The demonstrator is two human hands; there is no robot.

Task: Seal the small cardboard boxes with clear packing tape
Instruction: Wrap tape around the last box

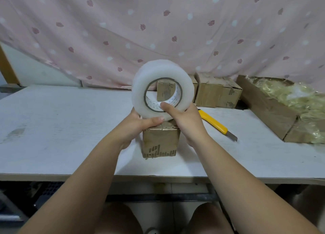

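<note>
Left grip (139, 123) and right grip (184, 117) both clasp the tape roll (161, 70), held upright just above the small box (161, 142) mid-counter (61, 128). Box top shows shiny tape; sealing probably underway. Rear boxes (218, 93) look taped.

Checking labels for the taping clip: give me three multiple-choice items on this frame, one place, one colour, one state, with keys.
1. Where is the utility knife?
A. on the table, right of the near box
B. on top of that box
C. under the table

2. Its handle colour?
A. red
B. yellow
C. blue

3. The tape roll is:
A. lying flat on the table
B. standing on the floor
C. gripped by the left hand and right hand

Key: 1 A, it lies on the tabletop beside the box; 2 B, the handle is plainly yellow; 3 C, both hands clasp the upright roll.
</note>
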